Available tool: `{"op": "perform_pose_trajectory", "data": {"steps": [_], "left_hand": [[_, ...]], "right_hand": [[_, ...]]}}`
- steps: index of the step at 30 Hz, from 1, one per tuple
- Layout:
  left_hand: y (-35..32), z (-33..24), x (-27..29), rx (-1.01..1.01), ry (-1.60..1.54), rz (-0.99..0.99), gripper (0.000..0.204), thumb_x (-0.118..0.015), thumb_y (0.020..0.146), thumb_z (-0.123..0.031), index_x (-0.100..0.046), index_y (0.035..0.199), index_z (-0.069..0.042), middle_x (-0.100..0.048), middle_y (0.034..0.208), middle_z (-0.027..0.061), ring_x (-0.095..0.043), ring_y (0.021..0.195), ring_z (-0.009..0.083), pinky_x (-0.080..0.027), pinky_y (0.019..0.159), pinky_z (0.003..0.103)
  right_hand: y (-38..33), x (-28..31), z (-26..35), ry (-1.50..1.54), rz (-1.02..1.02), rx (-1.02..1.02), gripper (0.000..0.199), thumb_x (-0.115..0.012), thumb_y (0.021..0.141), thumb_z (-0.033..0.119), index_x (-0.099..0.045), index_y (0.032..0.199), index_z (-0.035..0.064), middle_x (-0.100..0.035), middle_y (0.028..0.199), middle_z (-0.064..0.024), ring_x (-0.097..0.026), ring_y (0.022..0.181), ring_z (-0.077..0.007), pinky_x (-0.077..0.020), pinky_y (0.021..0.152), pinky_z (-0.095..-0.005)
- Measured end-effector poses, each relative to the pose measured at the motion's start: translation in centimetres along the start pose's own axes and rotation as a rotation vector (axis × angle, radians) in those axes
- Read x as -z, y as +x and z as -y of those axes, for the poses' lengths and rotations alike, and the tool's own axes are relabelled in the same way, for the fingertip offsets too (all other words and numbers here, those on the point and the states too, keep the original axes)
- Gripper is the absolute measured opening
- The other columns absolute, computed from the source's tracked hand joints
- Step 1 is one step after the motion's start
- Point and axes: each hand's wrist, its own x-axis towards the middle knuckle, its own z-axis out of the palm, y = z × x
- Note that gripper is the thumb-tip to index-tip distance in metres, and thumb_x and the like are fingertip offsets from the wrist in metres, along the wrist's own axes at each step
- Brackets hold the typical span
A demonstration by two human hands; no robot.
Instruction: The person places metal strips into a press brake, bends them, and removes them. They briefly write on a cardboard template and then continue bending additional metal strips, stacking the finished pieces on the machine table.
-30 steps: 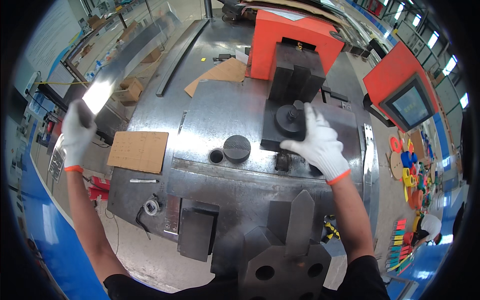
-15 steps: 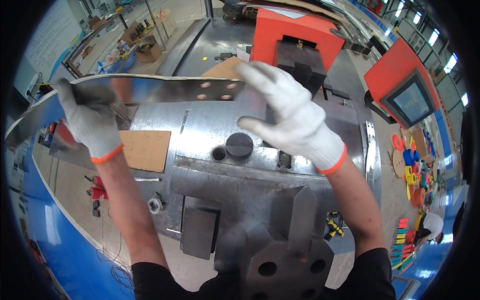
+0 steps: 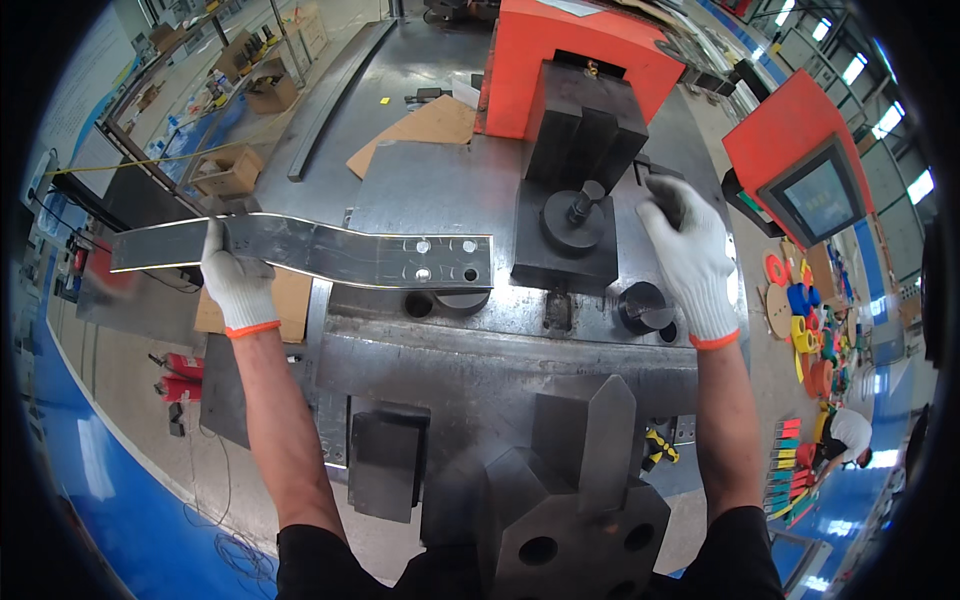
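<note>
The strip [image 3: 345,258] is smooth, glossy metal, the gloves [image 3: 705,265] matt cloth.

Bent strip [image 3: 312,250] in left fingers [image 3: 214,242]

The metal strip [image 3: 345,258] is grey and bright-edged, bent mid-length, four round holes at its right end, held crosswise in the left hand [image 3: 238,280].

A big steel bench [image 3: 420,190] is filling the middle of this metal workshop. A red machine [image 3: 512,85] with a thick black block [image 3: 590,108] is standing on it. A red box [image 3: 775,125] with a screen [image 3: 820,200] is sitting at the right. Colourful rolls [image 3: 800,298] are lying past the bench, 1 other person [image 3: 850,432] is bending nearby, and light is shining high up.
</note>
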Motion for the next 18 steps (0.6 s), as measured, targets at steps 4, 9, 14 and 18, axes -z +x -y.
{"op": "perform_pose_trajectory", "data": {"steps": [4, 9, 14, 18], "left_hand": [[0.3, 2.8, 0.5, 0.137, -0.067, -0.037, 0.035, -0.052, 0.113, -0.029, -0.066, 0.122, 0.001, -0.073, 0.120, 0.0175, -0.071, 0.116, 0.0355, -0.056, 0.106, 0.050], [0.7, 5.8, -0.3, 0.206, -0.133, -0.067, 0.040, -0.044, 0.115, -0.031, -0.063, 0.114, 0.004, -0.071, 0.111, 0.0187, -0.071, 0.109, 0.0356, -0.057, 0.104, 0.049], [2.4, 7.6, -0.6, 0.201, -0.230, -0.200, 0.042, -0.042, 0.115, -0.035, -0.063, 0.112, 0.001, -0.071, 0.107, 0.0152, -0.070, 0.102, 0.0300, -0.055, 0.101, 0.047], [1.8, 7.0, 1.9, 0.178, -0.308, -0.143, 0.035, -0.048, 0.109, -0.030, -0.064, 0.117, 0.000, -0.072, 0.119, 0.0140, -0.066, 0.114, 0.0291, -0.052, 0.105, 0.048]], "right_hand": [[-1.2, -0.1, -1.3, -0.139, 0.402, -0.314, 0.075, -0.073, 0.086, 0.047, -0.061, 0.148, 0.0066, -0.074, 0.134, -0.0157, -0.069, 0.126, -0.0320, -0.0493, 0.109, -0.0417], [-1.5, -1.4, -0.1, -0.178, 0.359, -0.381, 0.079, -0.076, 0.084, 0.038, -0.055, 0.152, 0.0029, -0.075, 0.129, -0.0152, -0.077, 0.095, -0.0215, -0.0566, 0.089, -0.0345], [-0.8, -1.8, 0.4, -0.087, 0.445, -0.504, 0.081, -0.079, 0.082, 0.033, -0.055, 0.152, -0.0003, -0.074, 0.129, -0.0143, -0.073, 0.076, -0.0156, -0.0567, 0.078, -0.0292], [-0.9, -2.5, 0.0, -0.089, 0.418, -0.460, 0.081, -0.079, 0.083, 0.037, -0.056, 0.151, 0.0003, -0.075, 0.129, -0.0148, -0.074, 0.083, -0.0171, -0.0563, 0.083, -0.0300]]}}
